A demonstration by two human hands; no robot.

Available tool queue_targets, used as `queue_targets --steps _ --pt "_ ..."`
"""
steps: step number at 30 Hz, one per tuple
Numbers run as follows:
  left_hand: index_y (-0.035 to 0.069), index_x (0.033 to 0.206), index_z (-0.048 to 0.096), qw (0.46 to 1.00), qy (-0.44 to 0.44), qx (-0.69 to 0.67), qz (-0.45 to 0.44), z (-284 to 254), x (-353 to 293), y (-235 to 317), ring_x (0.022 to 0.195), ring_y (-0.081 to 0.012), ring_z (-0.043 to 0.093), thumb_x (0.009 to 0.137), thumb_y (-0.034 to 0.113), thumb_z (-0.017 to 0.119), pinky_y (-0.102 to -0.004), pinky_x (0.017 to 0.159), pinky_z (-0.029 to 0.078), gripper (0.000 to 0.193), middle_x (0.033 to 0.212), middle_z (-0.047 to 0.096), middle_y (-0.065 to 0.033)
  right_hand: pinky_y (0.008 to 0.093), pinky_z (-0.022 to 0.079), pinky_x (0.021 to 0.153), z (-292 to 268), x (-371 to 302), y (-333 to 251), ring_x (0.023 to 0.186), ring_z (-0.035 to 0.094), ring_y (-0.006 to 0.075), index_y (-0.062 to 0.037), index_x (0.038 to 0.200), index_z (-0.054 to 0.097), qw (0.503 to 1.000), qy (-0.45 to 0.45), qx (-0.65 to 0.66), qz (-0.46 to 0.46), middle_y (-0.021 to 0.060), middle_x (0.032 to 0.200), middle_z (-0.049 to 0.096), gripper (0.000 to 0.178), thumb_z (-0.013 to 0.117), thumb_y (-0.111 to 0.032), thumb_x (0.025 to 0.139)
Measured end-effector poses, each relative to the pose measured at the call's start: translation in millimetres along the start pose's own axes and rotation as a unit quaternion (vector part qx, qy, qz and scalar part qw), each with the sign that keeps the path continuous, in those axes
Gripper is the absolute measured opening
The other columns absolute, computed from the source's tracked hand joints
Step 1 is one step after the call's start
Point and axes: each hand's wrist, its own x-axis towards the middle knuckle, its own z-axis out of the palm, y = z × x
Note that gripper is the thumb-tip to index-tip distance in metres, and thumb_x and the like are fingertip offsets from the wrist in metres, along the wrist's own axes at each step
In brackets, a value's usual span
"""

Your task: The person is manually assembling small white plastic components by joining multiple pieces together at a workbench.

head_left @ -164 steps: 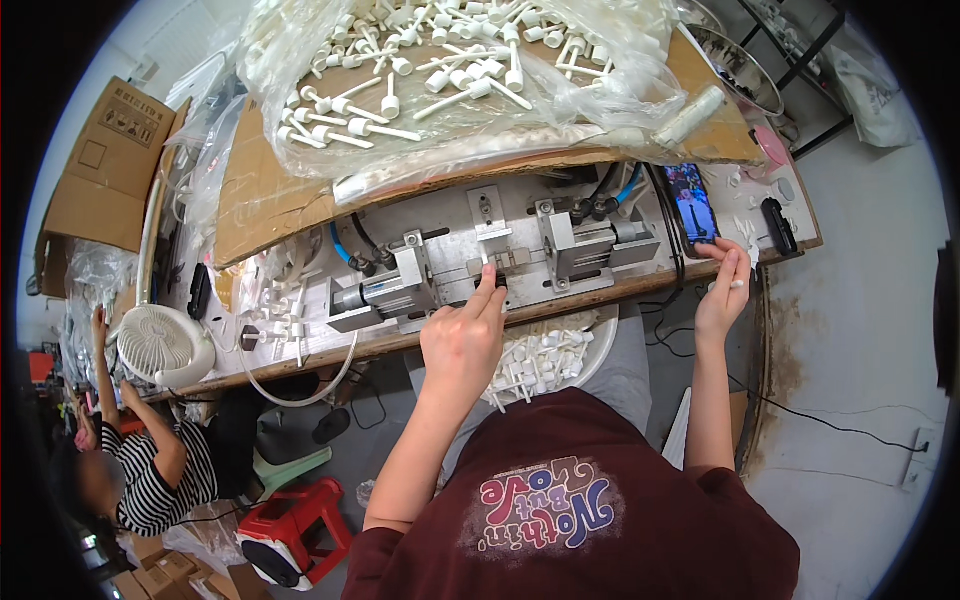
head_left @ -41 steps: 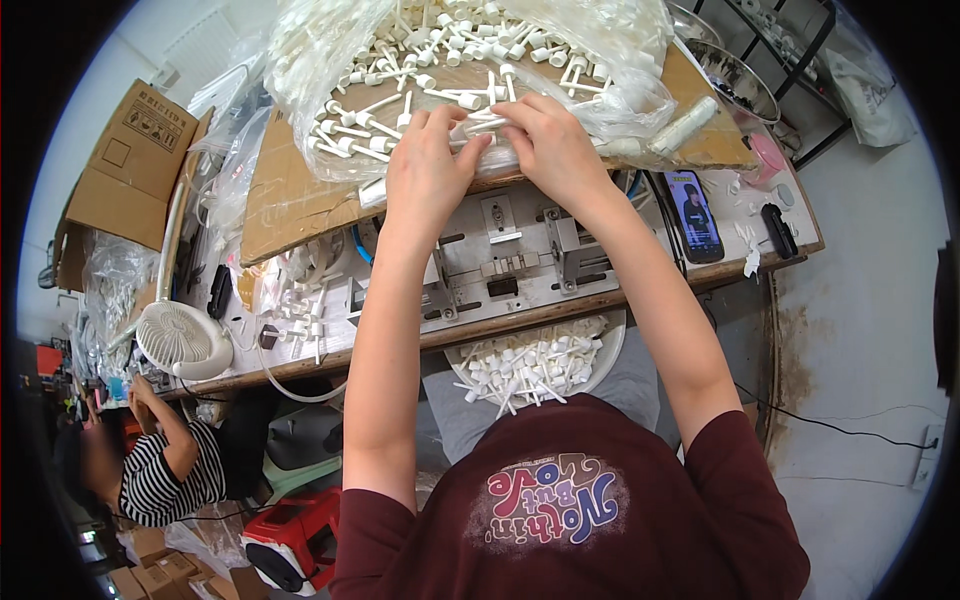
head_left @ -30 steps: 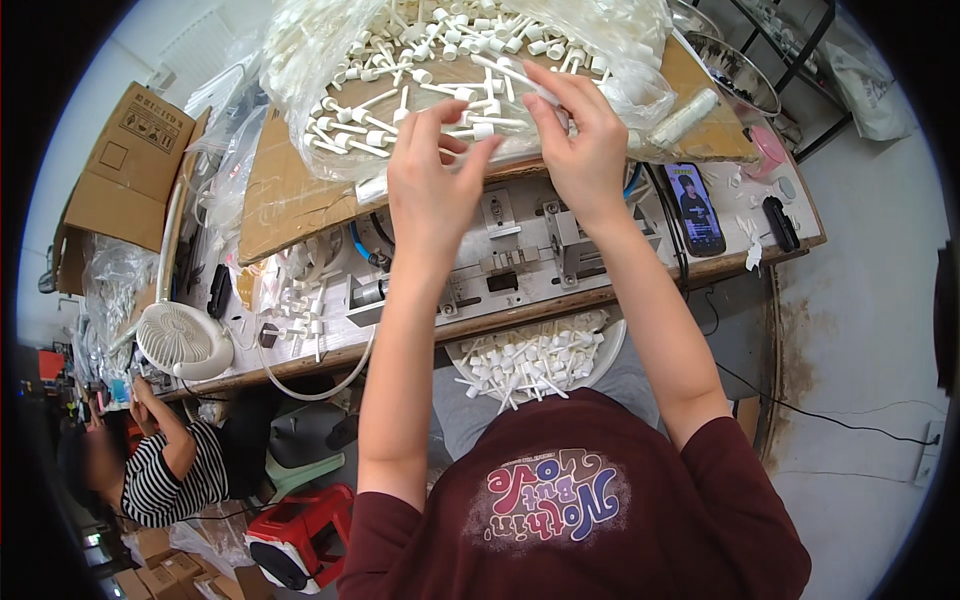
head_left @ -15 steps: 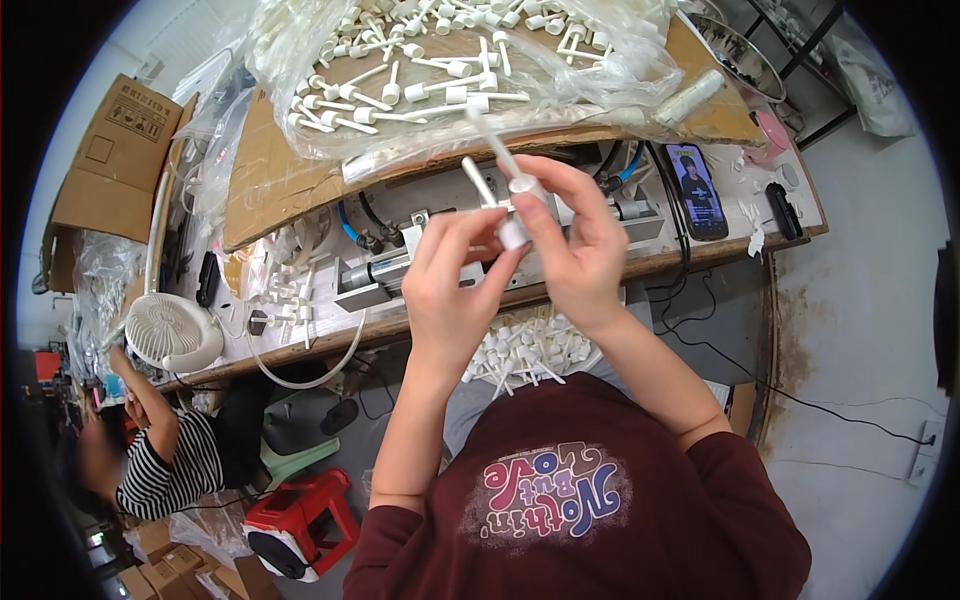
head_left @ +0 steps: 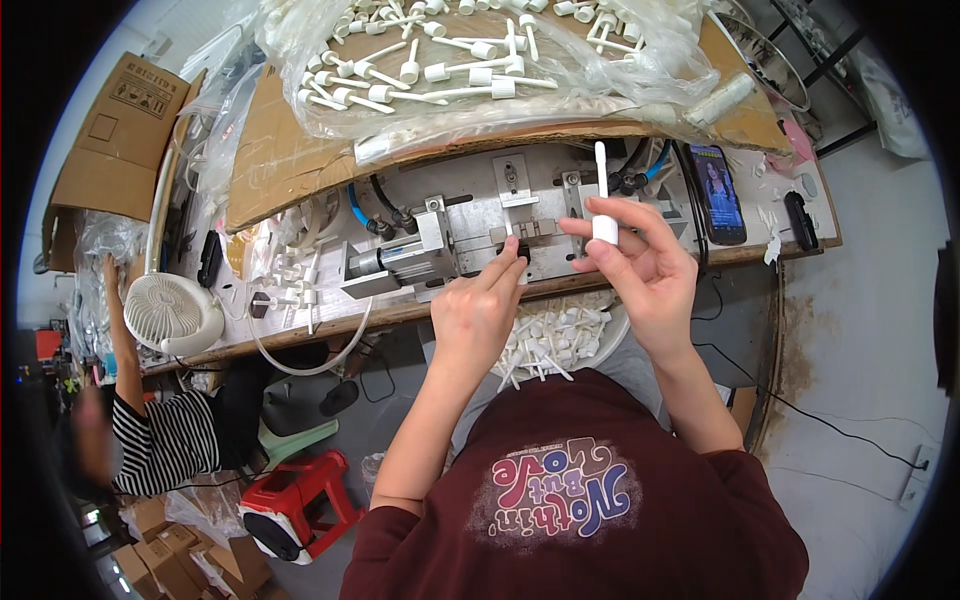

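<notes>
My right hand (head_left: 650, 270) pinches a white cap with a long applicator stick (head_left: 603, 205), which stands upright with its tip upward. At the middle of the metal clamping fixture (head_left: 520, 235), my left hand (head_left: 475, 310) has its fingers together on a second white applicator cap. Only the stick (head_left: 508, 222) of that one shows past the fingertips; its cap is hidden. Beside the fingertips sits a small black part (head_left: 524, 250). A bowl (head_left: 622, 330) full of white applicator caps (head_left: 550, 340) rests on my lap below the bench edge.
Beyond the fixture, more white applicator caps (head_left: 410, 70) lie on clear plastic over cardboard (head_left: 270, 170). A phone (head_left: 718, 195) and a black tool (head_left: 800, 220) lie at the right. On the left are a white fan (head_left: 173, 312), a red stool (head_left: 310, 505) and a co-worker in a striped shirt (head_left: 170, 445).
My hands have moved apart. The left has brought its applicator cap down to the fixture; the right has moved right with the other one. The co-worker's arm now reaches out farther.
</notes>
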Motion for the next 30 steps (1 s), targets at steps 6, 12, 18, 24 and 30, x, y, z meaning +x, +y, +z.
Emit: queue_targets --steps 6,12,18,24,30 --pt "0.004 0.101 0.072 0.999 0.016 -0.034 -0.012 7 -1 0 0.056 -0.0195 0.067 0.077 0.012 0.074 -0.0289 0.052 0.052 0.026 0.119 0.068 -0.0079 0.0230 0.057 0.074 -11 -13 11 0.086 0.071 0.0157 0.0056 0.110 0.058 0.996 -0.053 0.008 0.077 0.0127 0.092 0.070 0.027 0.069 0.007 0.085" --pt "0.006 0.101 0.072 0.999 0.004 -0.041 -0.013 3 1 -2 0.056 -0.0207 0.067 0.078 0.014 0.074 -0.0293 0.052 0.053 0.024 0.116 0.070 -0.0083 0.0243 0.059 0.074 -5 -15 18 0.087 0.070 0.0162 0.0041 0.107 0.063 0.995 -0.059 -0.084 0.008 0.0132 0.105 0.066 0.025 0.071 0.006 0.083" --pt "0.008 0.102 0.072 0.986 0.040 -0.157 -0.045 -42 23 -2 0.055 -0.0140 0.064 0.080 0.015 0.079 -0.0258 0.052 0.050 0.025 0.096 0.073 -0.0065 0.0358 0.055 0.078 -14 -14 22 0.096 0.066 0.0294 -0.0003 0.103 0.065 0.881 -0.112 -0.398 -0.230 0.0138 0.116 0.064 0.032 0.076 -0.004 0.073" --pt "0.008 0.094 0.071 0.968 0.244 0.014 0.046 -71 96 -24 0.080 -0.0240 0.066 0.080 0.020 0.076 -0.0330 0.067 0.051 0.019 0.094 0.070 -0.0045 0.0326 0.054 0.070 -8 -19 52 0.084 0.068 0.0225 -0.0025 0.097 0.062 0.798 -0.169 -0.514 -0.264 0.0119 0.121 0.065 0.026 0.072 -0.006 0.073" --pt "0.006 0.091 0.070 0.977 0.211 0.013 -0.009 -44 149 -31 0.084 -0.0270 0.063 0.081 0.018 0.074 -0.0381 0.073 0.051 0.016 0.088 0.065 -0.0067 0.0273 0.048 0.055 7 -19 63 0.052 0.059 0.0158 -0.0025 0.091 0.063 0.736 -0.176 -0.590 -0.281 0.0137 0.122 0.066 0.019 0.066 -0.006 0.072"
